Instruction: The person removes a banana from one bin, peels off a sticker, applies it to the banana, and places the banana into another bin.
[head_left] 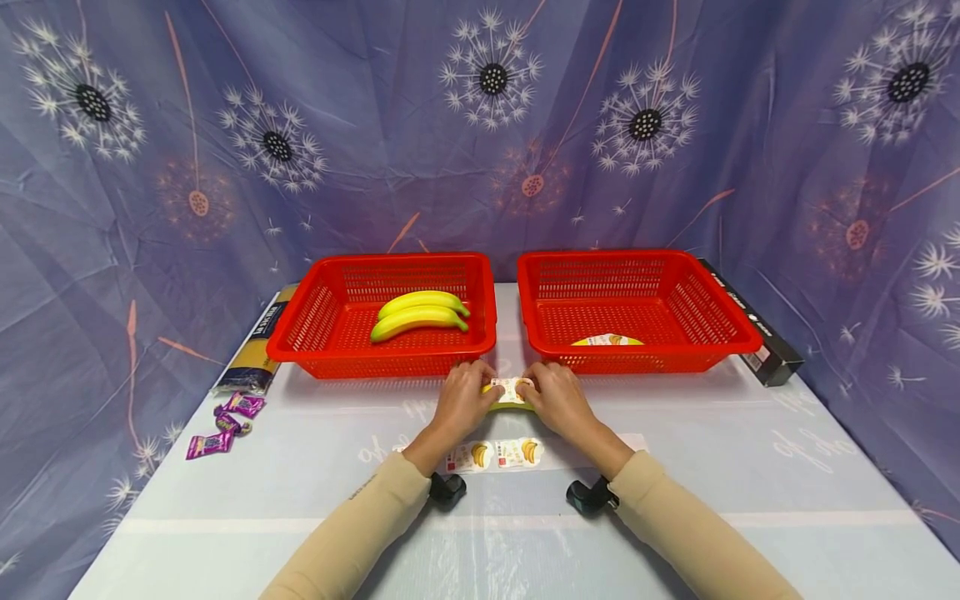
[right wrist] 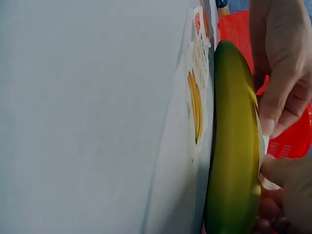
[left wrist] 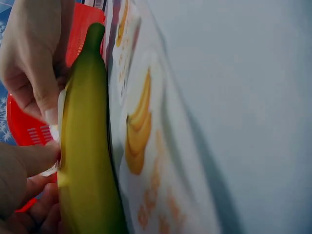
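Pinching one label point(head_left: 510, 388) against one banana point(left wrist: 87, 141), our left hand point(head_left: 463, 398) and right hand point(head_left: 557, 396) work just before two red baskets point(head_left: 378, 367); two bananas point(head_left: 420, 322) lie in the left, one labelled banana point(head_left: 609, 340) shows in the right, two more labels point(head_left: 521, 452) between our forearms point(head_left: 375, 521)

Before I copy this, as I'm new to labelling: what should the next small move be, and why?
Probably smooth the label down onto the banana: its edge appears slightly raised in the wrist views, with the left hand and right hand at its two ends.
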`<state>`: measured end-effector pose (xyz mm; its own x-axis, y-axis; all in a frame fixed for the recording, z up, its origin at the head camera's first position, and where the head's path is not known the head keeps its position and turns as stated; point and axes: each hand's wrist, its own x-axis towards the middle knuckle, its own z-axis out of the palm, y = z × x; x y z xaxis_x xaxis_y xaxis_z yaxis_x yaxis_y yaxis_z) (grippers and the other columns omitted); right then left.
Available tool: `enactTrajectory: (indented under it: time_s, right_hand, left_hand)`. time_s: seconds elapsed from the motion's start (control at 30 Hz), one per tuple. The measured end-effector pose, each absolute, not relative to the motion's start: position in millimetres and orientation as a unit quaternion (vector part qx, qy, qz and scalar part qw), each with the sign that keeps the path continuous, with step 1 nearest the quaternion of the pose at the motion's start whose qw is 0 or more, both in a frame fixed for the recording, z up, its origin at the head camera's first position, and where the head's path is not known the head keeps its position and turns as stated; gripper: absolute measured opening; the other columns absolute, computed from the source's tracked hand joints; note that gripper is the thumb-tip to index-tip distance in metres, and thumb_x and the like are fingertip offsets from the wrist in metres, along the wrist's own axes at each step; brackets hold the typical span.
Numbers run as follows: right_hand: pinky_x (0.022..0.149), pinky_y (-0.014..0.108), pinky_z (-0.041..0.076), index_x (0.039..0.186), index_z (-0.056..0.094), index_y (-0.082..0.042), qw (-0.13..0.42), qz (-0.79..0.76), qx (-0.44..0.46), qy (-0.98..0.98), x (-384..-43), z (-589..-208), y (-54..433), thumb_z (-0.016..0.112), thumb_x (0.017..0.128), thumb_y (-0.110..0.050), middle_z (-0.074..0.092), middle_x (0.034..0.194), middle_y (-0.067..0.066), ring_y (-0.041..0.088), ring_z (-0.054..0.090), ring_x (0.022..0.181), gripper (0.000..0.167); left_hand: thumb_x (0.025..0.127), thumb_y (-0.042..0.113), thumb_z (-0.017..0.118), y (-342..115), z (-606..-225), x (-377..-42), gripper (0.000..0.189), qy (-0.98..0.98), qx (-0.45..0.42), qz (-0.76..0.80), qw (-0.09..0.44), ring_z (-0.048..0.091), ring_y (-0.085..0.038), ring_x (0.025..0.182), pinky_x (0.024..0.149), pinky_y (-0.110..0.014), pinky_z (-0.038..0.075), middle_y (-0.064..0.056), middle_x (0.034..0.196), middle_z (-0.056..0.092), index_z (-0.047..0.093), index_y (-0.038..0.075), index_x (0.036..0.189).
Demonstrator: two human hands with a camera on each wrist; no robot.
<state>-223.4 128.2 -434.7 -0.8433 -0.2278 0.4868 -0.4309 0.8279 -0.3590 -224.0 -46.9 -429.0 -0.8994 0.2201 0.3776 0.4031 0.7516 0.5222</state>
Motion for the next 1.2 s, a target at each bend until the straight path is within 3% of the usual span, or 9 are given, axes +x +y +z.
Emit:
enactTrajectory:
  time_s: [0.2,0.4,0.63,0.73,0.93,1.2]
  right_hand:
    - [0.072,0.038,0.042,0.091,0.069,-0.010,0.172,0.220,0.165,-0.946,-218,-436,139,0.072,0.081,-0.029,0.062,0.082,0.007,0.026,0.055,0.079,0.022]
    - [0.078,0.039,0.042,0.102,0.069,-0.009,0.111,0.263,0.167,-0.944,-220,-434,145,0.069,0.084,-0.025,0.063,0.092,0.008,0.025,0.055,0.088,0.024]
    - [0.072,0.038,0.047,0.094,0.067,-0.006,0.093,0.249,0.133,-0.955,-225,-435,138,0.067,0.082,-0.046,0.068,0.082,0.006,0.024,0.062,0.079,0.042]
    - [0.071,0.037,0.046,0.092,0.066,-0.008,0.080,0.259,0.126,-0.954,-226,-434,137,0.067,0.083,-0.043,0.068,0.081,0.005,0.023,0.062,0.078,0.036]
    - [0.084,0.041,0.047,0.098,0.069,-0.009,0.020,0.344,0.096,-0.934,-230,-430,142,0.060,0.090,-0.027,0.069,0.095,0.005,0.021,0.061,0.092,0.022]
    - [0.072,0.038,0.045,0.094,0.066,-0.006,0.058,0.250,0.127,-0.958,-228,-436,135,0.068,0.079,-0.052,0.068,0.084,0.006,0.023,0.061,0.079,0.049]
  left_hand:
    - [0.083,0.020,0.070,-56,-424,-225,0.028,-0.930,-0.190,-0.307,0.065,0.060,-0.032,0.102,0.091,-0.043,0.044,-0.011,0.105,0.070,0.070,0.006,0.107]
    - [0.083,0.016,0.069,-60,-417,-226,0.029,-0.926,-0.198,-0.321,0.000,0.056,-0.030,0.104,0.094,-0.043,0.040,-0.011,0.110,0.068,0.069,0.005,0.110]
    - [0.083,0.017,0.069,-61,-419,-225,0.028,-0.928,-0.200,-0.316,0.001,0.055,-0.031,0.104,0.091,-0.043,0.040,-0.012,0.109,0.068,0.069,0.005,0.108]
    - [0.083,0.017,0.069,-60,-421,-224,0.028,-0.927,-0.200,-0.317,0.004,0.054,-0.032,0.105,0.093,-0.044,0.040,-0.013,0.109,0.067,0.068,0.004,0.108]
    - [0.083,0.016,0.069,-60,-421,-222,0.030,-0.926,-0.199,-0.321,0.004,0.054,-0.032,0.106,0.095,-0.045,0.038,-0.014,0.112,0.066,0.067,0.002,0.110]
    - [0.084,0.016,0.068,-60,-423,-223,0.029,-0.927,-0.202,-0.316,0.003,0.054,-0.032,0.108,0.095,-0.045,0.038,-0.013,0.112,0.066,0.067,0.004,0.110]
